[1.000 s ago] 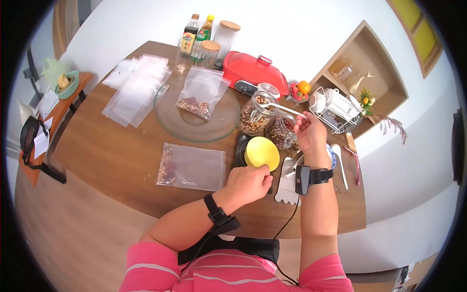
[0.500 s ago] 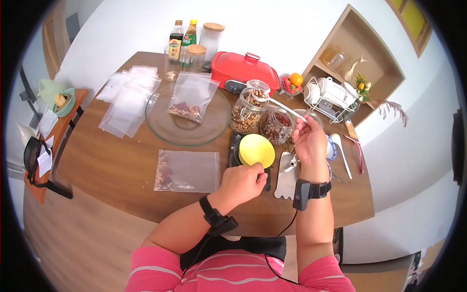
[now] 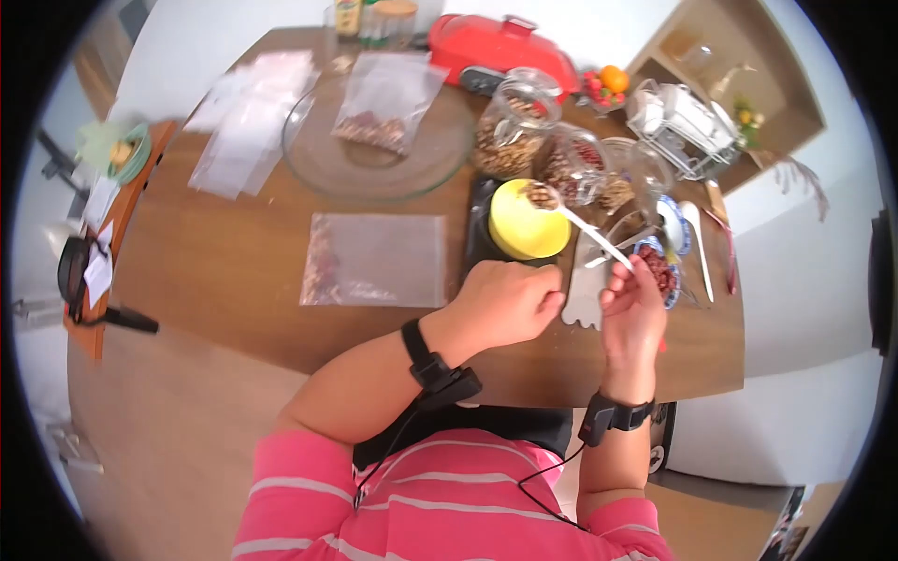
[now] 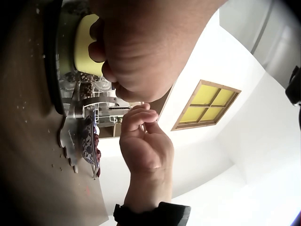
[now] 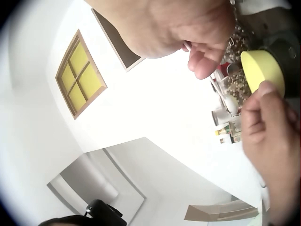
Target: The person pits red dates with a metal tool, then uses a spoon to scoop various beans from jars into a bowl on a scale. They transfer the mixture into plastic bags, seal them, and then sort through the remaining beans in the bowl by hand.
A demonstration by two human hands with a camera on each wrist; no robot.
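My right hand (image 3: 634,313) pinches the handle of a white spoon (image 3: 599,236). The spoon's bowl, loaded with brown beans or nuts (image 3: 542,195), is over the right part of a yellow bowl (image 3: 520,230). That bowl stands on a black scale (image 3: 481,245). At its near edge my left hand (image 3: 505,304) has curled fingers; in the right wrist view its thumb lies on the rim of the yellow bowl (image 5: 257,66), seeming to grip it. Open jars of beans (image 3: 505,148) and red beans (image 3: 572,166) stand behind.
A partly filled bag (image 3: 379,262) lies left of the scale; another bag (image 3: 369,131) rests on a glass plate (image 3: 309,173). Empty bags (image 3: 245,126) are farther left. A red cooker (image 3: 500,58) stands behind, and a patterned bowl of red pieces (image 3: 658,273) at right.
The right hand has brought the loaded spoon from the jars toward me to above the yellow bowl. The left hand stays at the bowl's near edge. The head view has shifted.
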